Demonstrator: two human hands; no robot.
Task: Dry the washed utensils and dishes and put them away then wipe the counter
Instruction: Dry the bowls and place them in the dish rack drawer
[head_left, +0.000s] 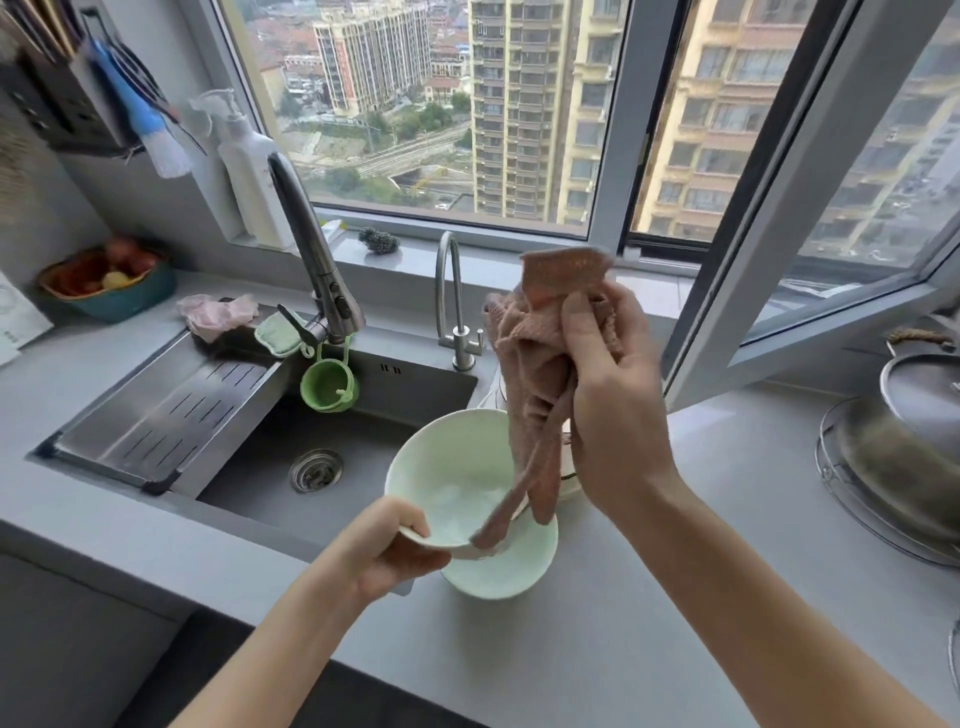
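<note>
Pale mint-green bowl (457, 483), dusty-pink waffle-textured dish towel (540, 374). The counter (701, 519) is plain light grey, the sink (260, 457) dark grey. A bright green little bucket (328, 384) hangs off the faucet

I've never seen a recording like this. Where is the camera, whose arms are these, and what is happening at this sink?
There is no machine here: these are a person's two bare hands. The single picture comes from a wide-angle camera worn on the person's head, looking forward and down, so the arms reach in from the bottom edge. The left hand grips the rim of a pale green bowl, tilted over a second bowl that stands on the grey counter beside the sink. The right hand holds a bunched pink cloth, whose tail hangs into the top bowl. A lidded metal pot stands far right.
</note>
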